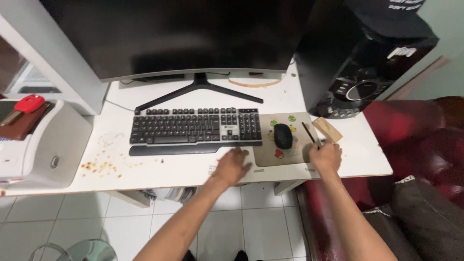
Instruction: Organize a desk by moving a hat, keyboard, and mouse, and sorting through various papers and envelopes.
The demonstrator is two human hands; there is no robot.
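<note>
Left hand lay flat, palm down, fingers spread, on the white worktop just below centre of the frame, gripping nothing, fingertips close to the lower right corner of the black keyboard and just left of the mouse pad. Right hand sat at the right edge of that pad, grip pinched shut around the lower end of a thin dark pencil, held slanting up and to the left over the pad. Just beside the hand, toward the upper right, lay a small tan cardboard-like piece, angled on the worktop; contact with the fingers could not be told. Black mouse rested upright in the middle of the pad, apart from both hands. Behind the keyboard stood a wide dark monitor on a forked stand, filling the upper middle of the frame. At upper right, a black speaker unit with round controls. At far left, a pale grey printer-like box, with a brown wallet and a red key fob on top. Brown stains speckled the worktop at lower left. Dark red seat at right, white floor tiles below.
</note>
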